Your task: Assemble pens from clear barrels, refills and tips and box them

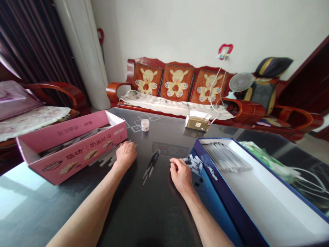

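Observation:
My left hand [126, 155] rests low over the table by the near right end of a pink cardboard box [89, 151]. Its fingers curl down, hiding whatever is in them, and pale slim sticks [105, 158] lie beside it. Between my hands is a small bundle of thin dark pen-like rods [152, 164] with grey parts. My right hand [182, 175] has its fingers bent together next to a pile of small grey-white cap-like pieces [195, 164]. I cannot make out anything inside its grasp.
A blue-edged box [264, 195] at right holds a row of slender greyish rods [226, 157]. Farther back stand a small white tub [145, 125] and a tissue box [197, 122]. Green plastic packaging [269, 161] and white cables lie beyond the blue box.

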### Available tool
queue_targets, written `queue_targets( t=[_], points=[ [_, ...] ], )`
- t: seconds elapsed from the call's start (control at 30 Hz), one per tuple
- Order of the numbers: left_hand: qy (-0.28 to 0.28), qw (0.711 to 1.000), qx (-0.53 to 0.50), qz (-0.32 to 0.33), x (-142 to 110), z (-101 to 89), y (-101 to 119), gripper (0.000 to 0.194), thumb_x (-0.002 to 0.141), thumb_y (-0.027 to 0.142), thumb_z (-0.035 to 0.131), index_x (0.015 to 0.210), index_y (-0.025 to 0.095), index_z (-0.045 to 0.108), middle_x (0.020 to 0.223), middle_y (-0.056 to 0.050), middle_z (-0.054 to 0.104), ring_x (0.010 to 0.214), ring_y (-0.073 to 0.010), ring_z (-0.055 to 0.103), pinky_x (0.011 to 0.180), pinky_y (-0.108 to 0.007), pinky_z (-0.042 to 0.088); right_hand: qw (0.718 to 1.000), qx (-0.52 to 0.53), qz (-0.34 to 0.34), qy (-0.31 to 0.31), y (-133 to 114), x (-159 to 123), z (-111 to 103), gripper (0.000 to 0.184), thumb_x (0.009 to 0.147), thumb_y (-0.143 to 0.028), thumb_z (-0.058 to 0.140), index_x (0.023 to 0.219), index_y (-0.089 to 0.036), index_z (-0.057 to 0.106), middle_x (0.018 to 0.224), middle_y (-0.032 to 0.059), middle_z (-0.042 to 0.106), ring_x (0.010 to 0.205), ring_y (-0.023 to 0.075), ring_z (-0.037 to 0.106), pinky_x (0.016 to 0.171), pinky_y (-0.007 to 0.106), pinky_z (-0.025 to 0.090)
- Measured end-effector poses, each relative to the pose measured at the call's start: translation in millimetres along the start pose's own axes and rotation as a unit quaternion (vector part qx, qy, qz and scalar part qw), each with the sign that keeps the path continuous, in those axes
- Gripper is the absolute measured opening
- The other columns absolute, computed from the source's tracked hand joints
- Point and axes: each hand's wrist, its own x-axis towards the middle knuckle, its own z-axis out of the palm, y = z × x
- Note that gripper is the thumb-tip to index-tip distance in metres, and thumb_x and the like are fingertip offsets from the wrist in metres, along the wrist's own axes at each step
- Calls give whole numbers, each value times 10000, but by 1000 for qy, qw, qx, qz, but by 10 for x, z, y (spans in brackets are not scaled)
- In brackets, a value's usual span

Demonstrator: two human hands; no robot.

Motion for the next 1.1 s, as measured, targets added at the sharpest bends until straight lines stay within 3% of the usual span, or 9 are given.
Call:
queue_targets(
  t=[0.3, 0.57, 0.7, 0.73, 0.77, 0.83, 0.9, 0.97, 1.1],
  points=[
    [-26, 999, -18, -21, 35, 20, -32, 298, 819, 200, 439, 929, 107, 700, 987, -204, 693, 942, -317, 664, 744, -364, 516, 1000, 0, 7, -11, -3, -1, 7, 217, 822, -150, 475, 908, -183, 671, 845, 53, 659, 783, 183, 634, 721, 283, 480],
    [15, 999, -39, -22, 60, -33, -45, 257, 781, 266, 479, 830, 143, 698, 924, -181, 702, 892, -308, 667, 709, -357, 497, 1000, 4, 11, -11, -13, 1, 2, 218, 820, -145, 470, 906, -190, 665, 855, 55, 663, 803, 184, 636, 739, 284, 481],
    [34, 977, -211, 13, 26, -53, 132, 191, 737, 316, 551, 704, 162, 659, 716, -94, 674, 734, -232, 646, 605, -276, 447, 1000, 10, 10, -6, -7, 3, 5, 217, 824, -153, 472, 912, -187, 666, 855, 57, 664, 806, 186, 637, 741, 287, 484],
    [-12, 949, -314, 36, 11, -23, 194, 202, 736, 336, 564, 688, 157, 646, 666, -71, 652, 654, -194, 623, 548, -249, 421, 1000, 12, 10, -4, -5, 6, 6, 214, 824, -156, 475, 913, -187, 667, 852, 57, 664, 802, 186, 637, 738, 287, 485],
    [-64, 897, -435, 44, -6, 20, 257, 237, 750, 366, 558, 688, 151, 634, 637, -55, 635, 578, -158, 589, 495, -228, 390, 1000, 15, 11, -2, -4, 9, 7, 210, 826, -161, 478, 913, -187, 667, 847, 56, 663, 793, 184, 637, 732, 286, 485],
    [-176, 761, -624, 23, -41, 125, 371, 249, 710, 388, 624, 745, 142, 616, 673, -49, 641, 535, -125, 563, 442, -204, 365, 1000, 23, 13, 2, -9, 16, 5, 207, 832, -170, 478, 916, -187, 666, 841, 54, 661, 772, 176, 635, 720, 280, 487],
    [-212, 668, -713, -5, -69, 220, 451, 282, 634, 298, 709, 851, 147, 612, 715, -35, 648, 556, -112, 577, 426, -179, 371, 999, 32, 13, 5, -26, 20, -2, 205, 842, -177, 474, 916, -187, 664, 839, 52, 659, 762, 168, 633, 715, 273, 490],
    [-229, 619, -751, -21, -87, 276, 494, 390, 600, 206, 735, 964, 161, 603, 750, -30, 658, 589, -113, 604, 431, -166, 404, 999, 47, 9, 2, -57, 18, -14, 201, 853, -190, 474, 928, -184, 660, 842, 52, 658, 760, 161, 631, 712, 264, 495],
    [-229, 570, -789, -26, -95, 292, 521, 441, 624, 119, 709, 1041, 168, 572, 751, -30, 666, 606, -123, 639, 450, -171, 470, 994, 104, -10, -35, -145, -8, -49, 200, 866, -235, 513, 1015, -182, 635, 862, 37, 675, 741, 136, 633, 705, 236, 507]
  ],
)
